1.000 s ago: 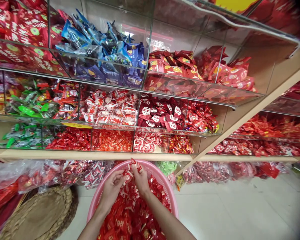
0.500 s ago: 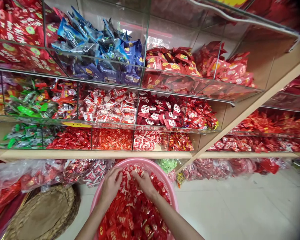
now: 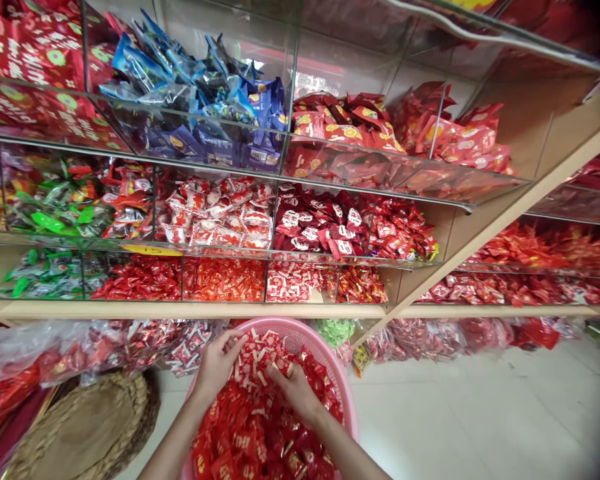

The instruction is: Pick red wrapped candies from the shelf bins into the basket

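The head camera looks down on a pink plastic basket (image 3: pixel 336 360) with a perforated wall, low in the middle of the view. It is heaped with small wrapped candies (image 3: pixel 260 433), mostly red foil, with a patch of red-and-white ones at the far side. Both hands are in this heap. The left hand (image 3: pixel 215 367) lies at the basket's far left rim, its fingers (image 3: pixel 234 341) bent, a little apart and laid on the red-and-white wrappers without closing round any. The right hand (image 3: pixel 297 392) rests palm down near the middle of the pile, its fingers (image 3: pixel 276 373) close together with the tips sunk among the wrappers. Whether they pinch a candy cannot be told.

Behind the basket a wooden shelf (image 3: pixel 180 310) carries three tiers of clear bins.
- **Top tier:** one bin holds blue packets (image 3: pixel 205 100), and beside it are red packets with orange fruit pictures (image 3: pixel 345 127).
- **Middle tier:** green-wrapped sweets (image 3: pixel 55 213) sit at the left, then white-and-red candies (image 3: pixel 220 217), then dark red candies with white labels (image 3: pixel 320 230).
- **Bottom tier:** the bins hold more red candies (image 3: pixel 220 280), with a small bin of red-and-white ones (image 3: pixel 293 280) just above the basket.

Under the shelf, clear plastic bags of sweets (image 3: pixel 55 353) lie to the left. In front of them, beside the basket, is a round woven straw tray (image 3: pixel 80 427). A pale tiled floor (image 3: pixel 480 420) spreads to the right.
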Demonstrator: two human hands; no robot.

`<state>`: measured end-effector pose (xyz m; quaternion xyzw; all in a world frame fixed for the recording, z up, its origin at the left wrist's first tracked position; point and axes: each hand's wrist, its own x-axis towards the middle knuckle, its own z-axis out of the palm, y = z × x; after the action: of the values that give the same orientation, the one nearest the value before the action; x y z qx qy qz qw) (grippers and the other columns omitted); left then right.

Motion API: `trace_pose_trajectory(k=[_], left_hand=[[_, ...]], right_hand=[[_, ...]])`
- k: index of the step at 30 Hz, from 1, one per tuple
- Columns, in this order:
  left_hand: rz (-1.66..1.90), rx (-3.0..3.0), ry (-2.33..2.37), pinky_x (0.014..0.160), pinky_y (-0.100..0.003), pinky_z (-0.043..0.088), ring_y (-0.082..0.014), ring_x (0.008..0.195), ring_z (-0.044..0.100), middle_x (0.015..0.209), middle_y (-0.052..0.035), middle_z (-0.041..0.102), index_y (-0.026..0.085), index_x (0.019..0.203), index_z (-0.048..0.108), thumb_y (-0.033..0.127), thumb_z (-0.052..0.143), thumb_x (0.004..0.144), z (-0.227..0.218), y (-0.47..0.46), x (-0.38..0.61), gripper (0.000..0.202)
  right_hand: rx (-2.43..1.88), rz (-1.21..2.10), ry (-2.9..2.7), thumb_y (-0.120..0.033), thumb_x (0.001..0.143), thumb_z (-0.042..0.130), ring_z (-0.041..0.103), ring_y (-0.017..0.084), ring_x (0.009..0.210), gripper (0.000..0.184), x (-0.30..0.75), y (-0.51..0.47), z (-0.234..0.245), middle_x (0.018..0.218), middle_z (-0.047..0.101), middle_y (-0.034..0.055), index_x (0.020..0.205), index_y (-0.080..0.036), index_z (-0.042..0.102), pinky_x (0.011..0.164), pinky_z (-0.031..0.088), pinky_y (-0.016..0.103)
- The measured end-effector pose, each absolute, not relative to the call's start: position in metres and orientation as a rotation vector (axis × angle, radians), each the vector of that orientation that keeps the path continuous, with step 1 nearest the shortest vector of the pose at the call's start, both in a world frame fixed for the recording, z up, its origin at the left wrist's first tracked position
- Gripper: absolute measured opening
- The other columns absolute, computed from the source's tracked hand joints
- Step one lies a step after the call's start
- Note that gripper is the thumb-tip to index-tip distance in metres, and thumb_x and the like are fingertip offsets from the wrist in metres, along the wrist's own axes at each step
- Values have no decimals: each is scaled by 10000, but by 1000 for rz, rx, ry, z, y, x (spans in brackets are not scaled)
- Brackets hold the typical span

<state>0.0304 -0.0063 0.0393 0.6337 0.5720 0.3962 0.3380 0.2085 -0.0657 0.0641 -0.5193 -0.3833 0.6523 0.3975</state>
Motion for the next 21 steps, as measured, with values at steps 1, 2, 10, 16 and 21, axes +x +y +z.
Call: trace_pose_trajectory(k=[1, 2, 10, 16, 21], left_hand=[[1044, 1704, 1515, 636, -254, 466, -145, 643, 574, 741, -2, 649, 198, 889, 646, 443, 513, 793, 39, -2, 31, 294], [1054, 1765, 1520, 669, -260, 466, -151, 688, 585, 778, -8, 650, 201, 897, 637, 426, 493, 809, 39, 2, 32, 281], [973, 2025, 1442, 869, -361, 450, -206, 955, 584, 1022, -53, 645, 214, 952, 631, 299, 451, 826, 28, 7, 45, 236], [939, 1667, 1206, 829, -323, 483, -191, 920, 603, 999, -59, 665, 220, 997, 641, 362, 484, 819, 45, -20, 64, 276], [929, 1507, 1163, 740, -303, 503, -182, 787, 622, 909, -58, 682, 187, 927, 660, 306, 613, 711, 38, -35, 75, 250]], right_hand=[[-1327, 1661, -960, -616, 662, 621, 367, 79, 443, 455, 211, -67, 65, 520, 486, -36, 677, -163, 576, 443, 301, 218], [-1319, 1673, -952, -610, 666, 621, 334, 69, 427, 450, 213, -68, 65, 511, 474, -43, 673, -164, 567, 427, 272, 213], [-1284, 1621, -909, -606, 689, 605, 219, 52, 365, 466, 222, -65, 56, 423, 335, -80, 573, -192, 427, 367, 143, 224], [-1275, 1568, -809, -656, 685, 568, 218, 57, 380, 512, 215, -58, 58, 432, 314, -74, 548, -203, 374, 380, 133, 227], [-1287, 1582, -871, -692, 691, 522, 190, 61, 404, 540, 208, -59, 58, 443, 258, -76, 534, -207, 345, 397, 137, 233]])
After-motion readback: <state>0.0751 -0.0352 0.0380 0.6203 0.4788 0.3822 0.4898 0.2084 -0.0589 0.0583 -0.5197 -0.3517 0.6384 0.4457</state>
